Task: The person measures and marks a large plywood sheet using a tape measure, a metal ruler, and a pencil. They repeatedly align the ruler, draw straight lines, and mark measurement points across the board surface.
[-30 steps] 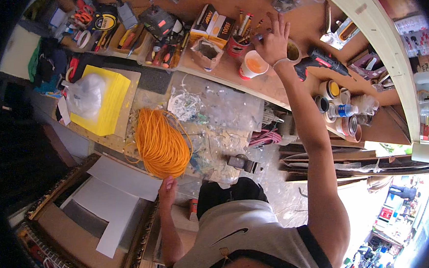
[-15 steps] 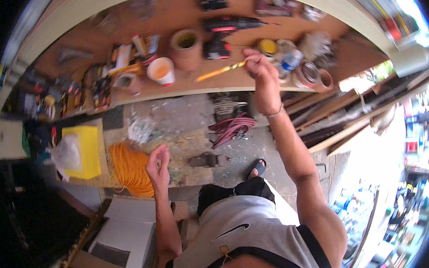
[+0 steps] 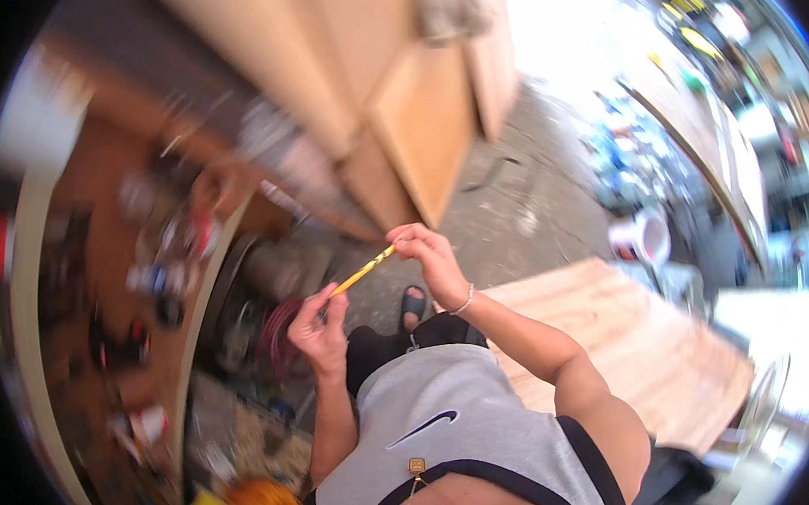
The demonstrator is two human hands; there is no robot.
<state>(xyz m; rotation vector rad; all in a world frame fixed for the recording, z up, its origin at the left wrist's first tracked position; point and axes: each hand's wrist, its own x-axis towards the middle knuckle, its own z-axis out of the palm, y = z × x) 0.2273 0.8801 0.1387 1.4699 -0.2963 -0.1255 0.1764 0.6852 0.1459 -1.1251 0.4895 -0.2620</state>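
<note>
A thin yellow pencil-like stick [image 3: 362, 272] with dark markings near one end is held slanted in front of my body, between both hands. My left hand [image 3: 319, 333] pinches its lower end with thumb and fingers. My right hand [image 3: 429, 259], a chain bracelet at the wrist, grips the upper end.
A blurred shelf [image 3: 128, 300] with jars and tools runs along the left. Wooden boards [image 3: 411, 142] lean above, beyond my hands. My sandalled foot [image 3: 412, 304] is on the concrete floor [image 3: 509, 213]. A large plywood panel [image 3: 634, 359] lies to the right, near a white bucket [image 3: 642, 235].
My right hand took the yellow stick from the shelf area and lowered it; my left hand now grips it too. The view has swung rightward, toward the boards and plywood.
</note>
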